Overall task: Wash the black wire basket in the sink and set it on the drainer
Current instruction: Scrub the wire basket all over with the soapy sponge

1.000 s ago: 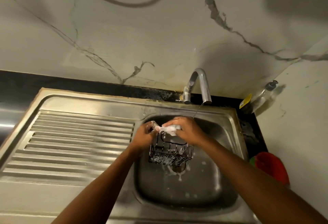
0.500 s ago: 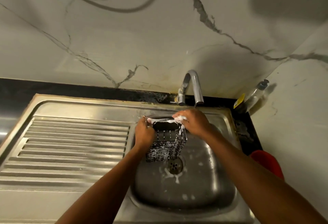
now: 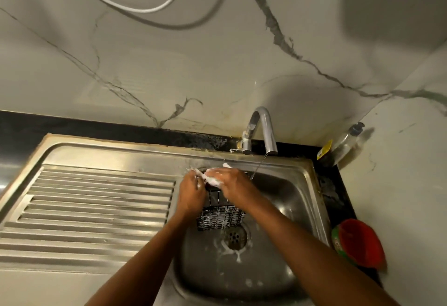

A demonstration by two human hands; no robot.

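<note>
Grip clamped on the rim, the left hand (image 3: 192,194) steadies the black wire basket (image 3: 221,216) over the sink (image 3: 290,199) while the right hand (image 3: 231,179) — pinching a sudsy pad (image 3: 212,181) — has slid leftward along that rim: mid-scrub, rinse and drainer (image 3: 96,208) pending.

The drainer (image 3: 96,204) filled the frame's left, the sink bowl (image 3: 285,208) lay right of it, and the tap (image 3: 264,126) stood behind. The wire basket (image 3: 221,218) hung over the drain (image 3: 235,235), with the left hand (image 3: 192,192) at its left and the right hand (image 3: 232,182) with a scrub wad (image 3: 214,179) on top.
</note>
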